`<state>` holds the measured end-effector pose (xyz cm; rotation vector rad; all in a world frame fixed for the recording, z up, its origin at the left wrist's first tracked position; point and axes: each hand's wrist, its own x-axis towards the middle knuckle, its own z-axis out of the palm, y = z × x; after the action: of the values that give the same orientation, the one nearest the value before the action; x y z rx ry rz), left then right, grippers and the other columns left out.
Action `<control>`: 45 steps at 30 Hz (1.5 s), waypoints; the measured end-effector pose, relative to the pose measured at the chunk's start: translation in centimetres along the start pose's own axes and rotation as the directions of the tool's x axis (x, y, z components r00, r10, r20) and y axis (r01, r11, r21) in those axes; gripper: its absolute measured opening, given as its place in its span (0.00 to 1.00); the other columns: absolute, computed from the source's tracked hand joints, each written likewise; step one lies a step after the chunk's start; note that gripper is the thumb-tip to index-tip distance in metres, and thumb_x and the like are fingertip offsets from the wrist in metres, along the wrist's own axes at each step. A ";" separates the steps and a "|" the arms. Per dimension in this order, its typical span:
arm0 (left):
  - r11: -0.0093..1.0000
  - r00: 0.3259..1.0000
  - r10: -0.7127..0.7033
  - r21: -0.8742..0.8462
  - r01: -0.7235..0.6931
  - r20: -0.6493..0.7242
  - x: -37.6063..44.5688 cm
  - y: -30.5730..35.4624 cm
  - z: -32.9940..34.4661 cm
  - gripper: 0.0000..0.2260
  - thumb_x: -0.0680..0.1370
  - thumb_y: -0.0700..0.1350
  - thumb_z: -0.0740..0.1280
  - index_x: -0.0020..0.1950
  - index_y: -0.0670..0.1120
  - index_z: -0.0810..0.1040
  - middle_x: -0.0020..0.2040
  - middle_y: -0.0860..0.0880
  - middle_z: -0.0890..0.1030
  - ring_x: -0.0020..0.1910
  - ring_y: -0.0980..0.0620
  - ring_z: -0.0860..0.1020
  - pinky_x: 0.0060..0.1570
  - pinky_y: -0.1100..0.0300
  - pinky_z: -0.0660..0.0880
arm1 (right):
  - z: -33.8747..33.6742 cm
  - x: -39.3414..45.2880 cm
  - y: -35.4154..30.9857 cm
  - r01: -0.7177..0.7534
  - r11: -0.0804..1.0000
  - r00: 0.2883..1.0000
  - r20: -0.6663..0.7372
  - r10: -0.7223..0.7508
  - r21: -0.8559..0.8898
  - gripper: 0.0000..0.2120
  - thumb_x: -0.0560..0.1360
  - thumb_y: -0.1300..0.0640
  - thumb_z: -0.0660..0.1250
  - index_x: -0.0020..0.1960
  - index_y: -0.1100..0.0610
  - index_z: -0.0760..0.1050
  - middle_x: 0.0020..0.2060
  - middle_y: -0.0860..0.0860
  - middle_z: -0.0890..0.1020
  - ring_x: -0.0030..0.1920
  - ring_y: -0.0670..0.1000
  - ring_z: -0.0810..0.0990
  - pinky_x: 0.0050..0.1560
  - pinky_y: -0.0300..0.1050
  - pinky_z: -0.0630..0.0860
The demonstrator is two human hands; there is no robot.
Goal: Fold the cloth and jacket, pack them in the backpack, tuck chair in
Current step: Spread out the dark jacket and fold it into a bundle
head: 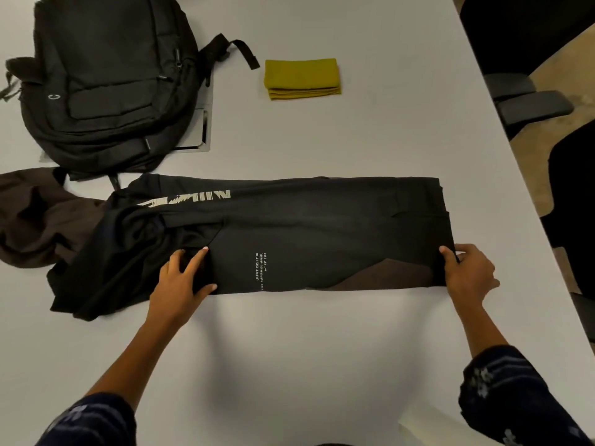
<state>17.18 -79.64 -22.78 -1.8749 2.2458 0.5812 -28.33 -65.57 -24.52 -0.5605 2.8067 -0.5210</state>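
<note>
A black jacket (289, 233) with white lettering lies in a long folded band across the white table (322, 365), its brown hood (38, 214) spread at the left. My left hand (183, 275) pinches the near edge of the jacket left of centre, thumb under the fabric. At the jacket's right end my right hand (467, 272) grips the near corner. A folded yellow cloth (302, 78) sits farther back, near the middle. The black backpack (106, 82) lies flat at the back left, zipped as far as I can see.
Dark office chairs (531, 101) stand along the table's right edge, one armrest close to the tabletop. A grey cable hatch (199, 130) shows in the table beside the backpack. Bare tabletop stretches between me and the jacket.
</note>
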 end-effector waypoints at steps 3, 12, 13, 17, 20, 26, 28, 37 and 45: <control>1.000 0.999 -0.024 0.008 0.023 0.043 0.3 -0.5 0.7 0.35 0.74 0.54 0.69 0.77 0.56 0.54 0.75 0.42 0.56 0.73 0.39 0.58 0.63 0.40 0.68 | 0.1 1.2 -0.1 -0.003 0.995 0.994 -0.106 -0.007 -0.095 0.12 0.78 0.54 0.63 0.50 0.62 0.78 0.42 0.63 0.80 0.50 0.63 0.74 0.55 0.59 0.63; 0.996 0.985 -0.047 0.085 0.033 0.167 -0.5 -1.8 1.9 0.37 0.78 0.61 0.56 0.74 0.50 0.34 0.77 0.46 0.35 0.76 0.42 0.41 0.73 0.42 0.48 | 1.7 -2.9 -4.1 0.316 0.948 0.947 -0.074 -0.312 0.040 0.14 0.77 0.61 0.63 0.63 0.60 0.73 0.61 0.62 0.72 0.61 0.59 0.69 0.59 0.44 0.65; 0.994 0.984 -0.050 0.101 0.033 0.171 -0.7 -2.0 1.8 0.37 0.78 0.62 0.55 0.74 0.49 0.33 0.77 0.46 0.34 0.76 0.43 0.41 0.73 0.43 0.47 | 2.3 -4.8 -5.3 0.398 0.914 0.917 -0.012 -0.399 0.083 0.17 0.77 0.60 0.65 0.65 0.60 0.72 0.64 0.62 0.71 0.64 0.58 0.68 0.62 0.42 0.64; 0.978 0.982 -0.057 0.207 0.018 0.180 -1.9 -3.9 1.7 0.36 0.77 0.63 0.49 0.75 0.48 0.35 0.77 0.46 0.37 0.77 0.45 0.43 0.73 0.43 0.48 | 6.0 -12.0 -8.2 0.735 0.677 0.651 0.325 -0.686 -0.041 0.32 0.77 0.44 0.61 0.75 0.59 0.58 0.75 0.61 0.58 0.75 0.61 0.54 0.73 0.58 0.52; 0.983 0.977 -0.061 0.182 0.024 0.202 -2.2 -5.6 1.4 0.35 0.78 0.62 0.49 0.76 0.47 0.35 0.78 0.49 0.39 0.77 0.48 0.42 0.74 0.43 0.46 | 7.7 -13.0 -8.0 0.738 0.626 0.664 0.430 -0.611 -0.250 0.40 0.74 0.31 0.43 0.77 0.54 0.44 0.77 0.55 0.45 0.77 0.56 0.43 0.72 0.60 0.41; 0.986 0.975 0.003 0.162 -0.040 0.221 -2.2 -7.0 1.0 0.34 0.80 0.60 0.51 0.76 0.45 0.38 0.78 0.49 0.39 0.77 0.50 0.41 0.73 0.45 0.45 | 7.5 -12.2 -7.6 0.711 0.593 0.694 0.508 -0.510 -0.378 0.41 0.73 0.30 0.42 0.75 0.51 0.33 0.76 0.50 0.36 0.76 0.54 0.36 0.71 0.66 0.41; 0.984 0.980 0.049 0.158 -0.080 0.192 -2.3 -7.0 0.6 0.32 0.80 0.58 0.53 0.77 0.46 0.42 0.78 0.48 0.41 0.77 0.49 0.44 0.73 0.46 0.48 | 7.7 -12.6 -8.5 0.682 0.624 0.718 0.511 -0.473 -0.382 0.41 0.75 0.32 0.47 0.76 0.53 0.34 0.76 0.52 0.37 0.76 0.56 0.37 0.72 0.65 0.42; 0.961 0.949 -0.131 -0.271 0.051 -0.288 -3.1 -11.1 -3.2 0.26 0.73 0.36 0.70 0.69 0.38 0.66 0.67 0.37 0.63 0.58 0.38 0.73 0.58 0.47 0.74 | 11.1 -22.1 -15.3 0.732 0.647 0.633 0.567 -0.527 -0.216 0.37 0.78 0.36 0.51 0.77 0.51 0.40 0.76 0.59 0.38 0.75 0.61 0.37 0.72 0.61 0.39; 0.990 0.953 -0.057 0.107 0.092 -0.296 -2.6 -13.3 -6.8 0.12 0.76 0.45 0.68 0.48 0.36 0.79 0.52 0.36 0.76 0.50 0.36 0.73 0.49 0.45 0.70 | 11.4 -24.6 -19.2 0.592 0.767 0.705 0.618 -0.347 -0.246 0.39 0.78 0.44 0.60 0.77 0.58 0.42 0.75 0.62 0.39 0.75 0.63 0.39 0.73 0.63 0.45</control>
<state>31.49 -81.83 -18.18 -2.0899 2.3074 0.1595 3.35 -75.49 -23.67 -1.3316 2.1828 0.1964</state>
